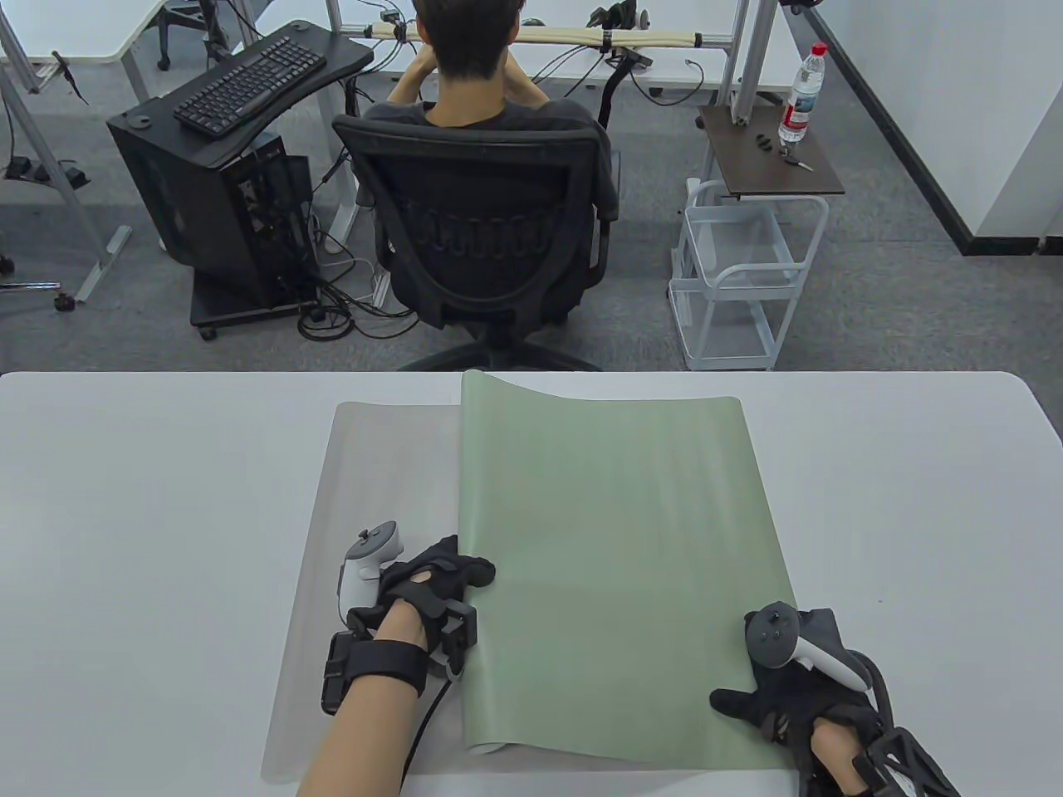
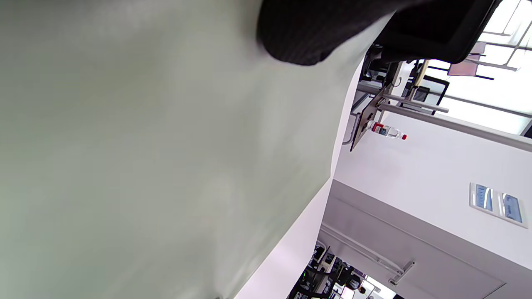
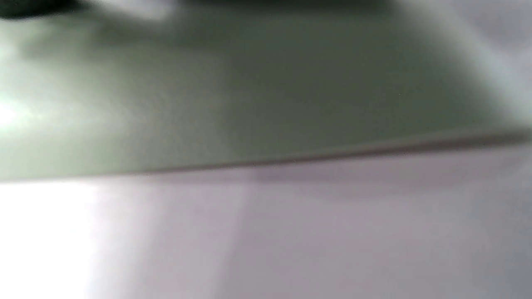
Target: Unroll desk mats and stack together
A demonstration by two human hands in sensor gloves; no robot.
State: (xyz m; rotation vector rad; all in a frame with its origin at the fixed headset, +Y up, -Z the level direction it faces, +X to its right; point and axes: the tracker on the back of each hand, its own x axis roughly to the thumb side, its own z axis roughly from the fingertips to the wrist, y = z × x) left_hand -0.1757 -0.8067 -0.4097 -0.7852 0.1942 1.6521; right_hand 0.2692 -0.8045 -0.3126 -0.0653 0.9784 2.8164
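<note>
A green desk mat (image 1: 619, 564) lies unrolled on the white table (image 1: 124, 515), its far edge and left corners still curling up. It overlaps a pale grey mat (image 1: 365, 498) that lies flat beneath it and shows on the left. My left hand (image 1: 432, 581) rests on the green mat's left edge, fingers over it. My right hand (image 1: 772, 697) presses on the green mat's near right corner. The left wrist view shows the green mat (image 2: 166, 158) close up under a gloved finger (image 2: 299, 37). The right wrist view shows the green mat's edge (image 3: 266, 104), blurred.
Beyond the table's far edge a person sits in a black office chair (image 1: 490, 224). A white wire cart (image 1: 739, 282) stands to the right, with a water bottle (image 1: 801, 91) on a small side table. A black computer stand with a keyboard (image 1: 249, 83) is at far left.
</note>
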